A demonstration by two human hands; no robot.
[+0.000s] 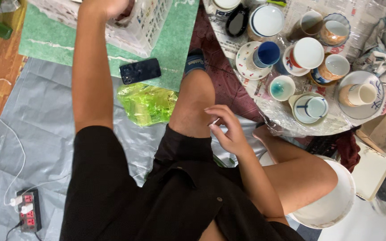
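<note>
Grey plastic sheeting (45, 134) is spread over the floor, with a green mat (179, 40) up at 12 o'clock. A white slotted basket (144, 22) is reached into by the left hand (106, 5) at about 11 o'clock; whether it's open or closed can't be told, since it's cut off by the frame edge. A tiny white bit (214, 121) is pinched by the right hand (226, 129) dead centre, fingers loosely curled just beside the knee (195, 98). It looks light and easily dropped, so a fingertip pinch is probably best. Glazed cups and saucers (300, 53) are crowded at 2 o'clock, fragile stuff. A dark phone (140, 70) is lying on the mat.
</note>
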